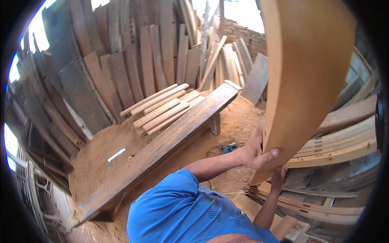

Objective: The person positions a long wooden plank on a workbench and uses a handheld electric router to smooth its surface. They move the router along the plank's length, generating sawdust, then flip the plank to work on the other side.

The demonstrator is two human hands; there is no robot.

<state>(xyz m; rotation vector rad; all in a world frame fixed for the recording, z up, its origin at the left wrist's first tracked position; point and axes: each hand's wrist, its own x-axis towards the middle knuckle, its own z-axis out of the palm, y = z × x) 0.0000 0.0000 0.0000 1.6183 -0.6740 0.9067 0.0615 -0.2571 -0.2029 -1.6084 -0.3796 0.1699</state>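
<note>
I hold a wide, light brown wooden board (308,69) upright at the right, its top running out of view. My left hand (256,153) grips the board's left edge near the lower end, thumb across its face. My right hand (278,175) is under the board's bottom corner, fingers wrapped around it. My blue sleeve (178,206) fills the lower middle.
A long, worn wooden bench (162,143) runs diagonally through the middle, with a stack of pale boards (162,109) beside it on sawdust. A metal square (115,156) lies left of the bench. A blue power tool (229,148) sits on the floor. Stacked curved boards (344,141) lie at the right; dark planks (121,69) lean behind.
</note>
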